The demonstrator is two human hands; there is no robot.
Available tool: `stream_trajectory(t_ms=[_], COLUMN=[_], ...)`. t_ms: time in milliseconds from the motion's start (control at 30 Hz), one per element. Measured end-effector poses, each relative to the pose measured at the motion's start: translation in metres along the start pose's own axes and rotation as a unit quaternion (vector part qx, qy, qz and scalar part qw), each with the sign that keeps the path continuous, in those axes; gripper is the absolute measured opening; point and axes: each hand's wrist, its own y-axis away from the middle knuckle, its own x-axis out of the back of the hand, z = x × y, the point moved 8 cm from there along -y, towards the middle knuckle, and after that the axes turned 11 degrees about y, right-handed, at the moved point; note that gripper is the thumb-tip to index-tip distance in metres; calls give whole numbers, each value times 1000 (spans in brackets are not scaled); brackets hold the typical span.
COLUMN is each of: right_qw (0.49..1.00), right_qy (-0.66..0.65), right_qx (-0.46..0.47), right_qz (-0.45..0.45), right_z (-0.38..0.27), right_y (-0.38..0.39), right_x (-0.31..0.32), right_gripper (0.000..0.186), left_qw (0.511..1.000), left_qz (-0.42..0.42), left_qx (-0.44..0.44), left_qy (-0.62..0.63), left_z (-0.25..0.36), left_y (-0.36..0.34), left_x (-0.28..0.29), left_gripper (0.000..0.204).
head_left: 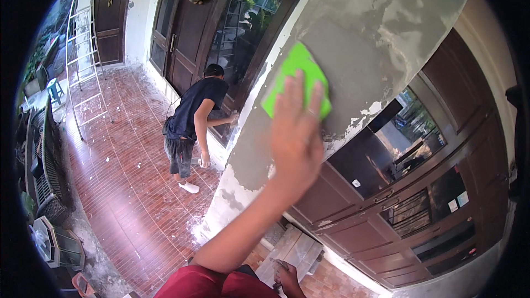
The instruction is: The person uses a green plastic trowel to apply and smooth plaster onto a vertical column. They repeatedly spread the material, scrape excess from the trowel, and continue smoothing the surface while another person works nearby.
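Here, left hand [298,140] on green float [310,68]; glass-sided box [70,243], contents unclear.

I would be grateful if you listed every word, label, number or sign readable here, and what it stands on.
No text is readable.
Pair of pale labels on the brown door at right: too small to read.
White sticker-like patch on the dark pane: too small to read.
Green pad: no lettering visible on its uncovered part.
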Motion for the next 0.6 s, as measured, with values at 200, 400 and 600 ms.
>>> stream_trajectory(t_ms=[200,400,600], right_qw=[1000,1000,999], right_qy=[-1,-18,-31], right_qx=[19,6,2], right_qz=[-7,-9,-18], right_z=[7,2,9], right_y=[-8,-9,-6], right_x=[-2,-2,1], right_gripper=[17,17,15], left_qw=[984,997,999], left_qz=[-161,-11,28], left_qx=[-8,37,13], left_qy=[71,62,-41], left_z=[62,33,-34], left_y=[75,73,45], left_x=[-45,13,34], left_gripper=[59,42,62])
